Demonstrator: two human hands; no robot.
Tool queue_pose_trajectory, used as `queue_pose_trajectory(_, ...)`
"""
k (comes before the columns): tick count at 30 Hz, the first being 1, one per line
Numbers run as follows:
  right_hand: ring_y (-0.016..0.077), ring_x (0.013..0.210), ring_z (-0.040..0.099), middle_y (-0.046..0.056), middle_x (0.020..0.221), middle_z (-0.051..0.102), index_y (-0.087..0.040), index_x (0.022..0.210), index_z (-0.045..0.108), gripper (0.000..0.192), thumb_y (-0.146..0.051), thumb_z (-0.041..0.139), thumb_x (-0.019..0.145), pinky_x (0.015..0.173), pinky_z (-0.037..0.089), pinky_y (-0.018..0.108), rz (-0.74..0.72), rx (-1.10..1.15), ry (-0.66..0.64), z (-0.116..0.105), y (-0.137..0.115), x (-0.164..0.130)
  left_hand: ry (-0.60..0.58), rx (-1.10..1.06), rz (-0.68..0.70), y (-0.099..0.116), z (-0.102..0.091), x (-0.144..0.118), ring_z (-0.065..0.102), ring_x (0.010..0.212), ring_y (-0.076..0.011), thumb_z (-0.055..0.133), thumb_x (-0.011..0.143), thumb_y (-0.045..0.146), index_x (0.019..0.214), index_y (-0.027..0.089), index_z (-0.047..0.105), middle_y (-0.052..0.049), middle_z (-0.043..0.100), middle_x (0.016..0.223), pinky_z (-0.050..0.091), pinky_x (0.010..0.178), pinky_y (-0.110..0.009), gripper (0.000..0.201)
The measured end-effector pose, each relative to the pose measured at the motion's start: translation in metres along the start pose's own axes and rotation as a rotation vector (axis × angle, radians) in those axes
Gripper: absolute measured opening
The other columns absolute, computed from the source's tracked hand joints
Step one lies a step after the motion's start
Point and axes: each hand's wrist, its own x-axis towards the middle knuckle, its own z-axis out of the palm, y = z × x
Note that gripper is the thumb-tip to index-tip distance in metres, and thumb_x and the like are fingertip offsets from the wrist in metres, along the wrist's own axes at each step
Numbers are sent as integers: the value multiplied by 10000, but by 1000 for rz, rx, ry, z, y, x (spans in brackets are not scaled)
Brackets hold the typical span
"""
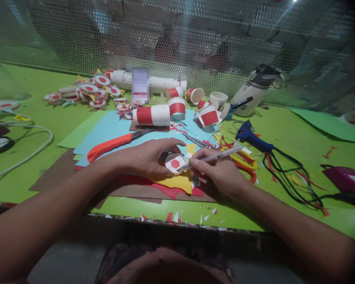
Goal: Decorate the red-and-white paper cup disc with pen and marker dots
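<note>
My left hand point(154, 157) curves its thumb and fingers around a small round paper disc point(170, 162), white with a red hexagon in its middle and thin lines running out to the rim. In my right hand point(215, 167) is a slim pen point(221, 154), its tip touching the disc near the red hexagon. Under both hands lie sheets of yellow paper point(177, 184), red, blue and brown paper. Left of the disc rests an orange-handled knife point(112, 146). Scissors with yellow and orange handles point(247, 171) lie partly hidden beyond my right hand.
Red-and-white paper cups point(152, 116) lie behind the sheets, near a pile of similar finished discs point(90, 88). A blue glue gun point(251, 136), its black cord, a white bottle point(250, 92) and a purple box point(346, 179) stand right. Paper scraps litter the front edge.
</note>
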Motion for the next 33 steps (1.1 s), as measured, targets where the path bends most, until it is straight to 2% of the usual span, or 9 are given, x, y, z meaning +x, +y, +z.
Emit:
queue_pose_trajectory(7, 125, 581, 563, -7, 651, 665, -201, 773, 651, 188, -348, 729, 860, 551, 419, 278, -37, -61, 24, 0, 0, 1, 6, -5, 19, 1, 0, 0, 673, 1072, -238, 707, 809, 392, 1436, 213, 470, -103, 672, 1324, 531, 867, -317, 694)
queue_pose_trajectory(20, 123, 530, 552, 1, 625, 676, -207, 765, 639, 165, -329, 699, 859, 521, 411, 274, 8, -87, -41, -2, -7, 0, 5, 8, 17, 1, -1, 0, 660, 1120, -252, 707, 794, 387, 1448, 213, 459, -105, 661, 1343, 534, 897, -332, 720)
queue_pose_trajectory(28, 132, 573, 567, -1, 662, 675, -211, 784, 643, 179, -359, 711, 858, 545, 415, 283, 8, -65, 12, -1, -4, 1, 9, 22, 27, 1, 0, -1, 663, 1124, -247, 702, 815, 405, 1443, 219, 459, -98, 665, 1336, 534, 894, -316, 698)
queue_pose_trajectory(33, 121, 547, 531, -11, 638, 654, -208, 766, 644, 165, -330, 707, 857, 550, 408, 285, 1, -119, 9, -1, -7, 3, 16, 31, 34, -1, 1, -1, 666, 1123, -247, 701, 820, 413, 1432, 228, 473, -91, 663, 1338, 534, 882, -309, 679)
